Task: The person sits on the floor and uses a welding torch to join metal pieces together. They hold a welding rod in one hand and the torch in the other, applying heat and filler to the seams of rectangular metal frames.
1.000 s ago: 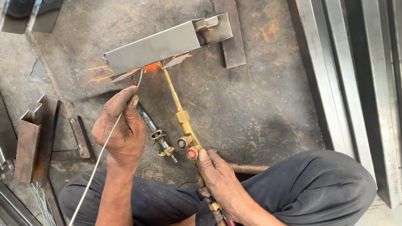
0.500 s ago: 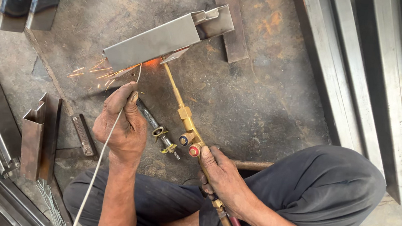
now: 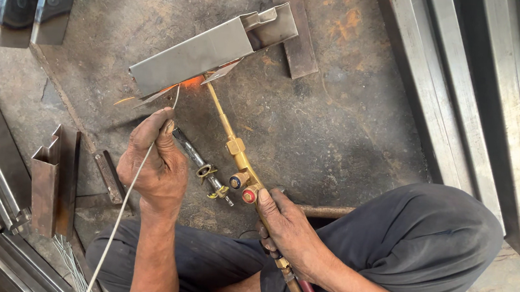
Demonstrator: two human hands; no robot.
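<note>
No packages, labels, signs or screens are seen in this view.
</note>
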